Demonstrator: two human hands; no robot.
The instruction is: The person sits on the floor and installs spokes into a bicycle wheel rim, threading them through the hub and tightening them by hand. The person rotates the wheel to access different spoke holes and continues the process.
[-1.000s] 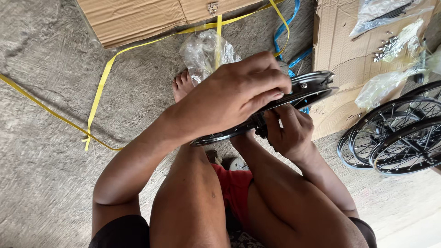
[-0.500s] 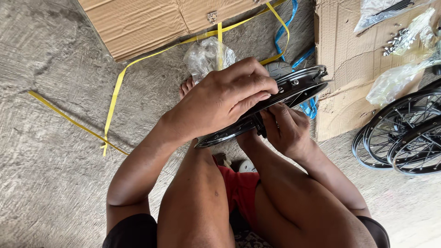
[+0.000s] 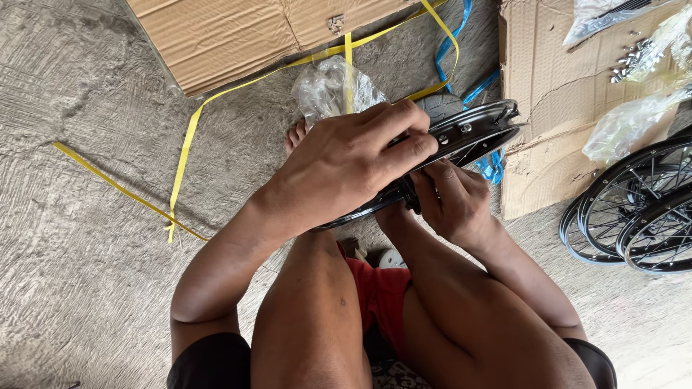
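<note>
I sit on the concrete floor (image 3: 86, 144) with a black wheel rim (image 3: 472, 133) held over my knees, seen nearly edge-on and tilted up toward the right. My left hand (image 3: 346, 162) lies across the top of the rim, its grip closed firmly over the edge, fingers curled down the far side. My right hand (image 3: 454, 198) is below the rim, fingers pinched close together at its underside near the middle; whatever small part they hold is hidden by the rim and my own fingers, so I cannot tell what it is. I judge that I am in the middle of fitting or tightening something at the rim's centre, with the left hand steadying. The next move, I think, calls for keeping the rim from turning while the right fingers work by feel, since I cannot see that spot.

Beyond the rim lie a crumpled clear plastic bag (image 3: 328, 86), yellow strapping (image 3: 187, 144) and flattened cardboard (image 3: 555, 108). More spoked wheels (image 3: 634, 216) lie at my right.
</note>
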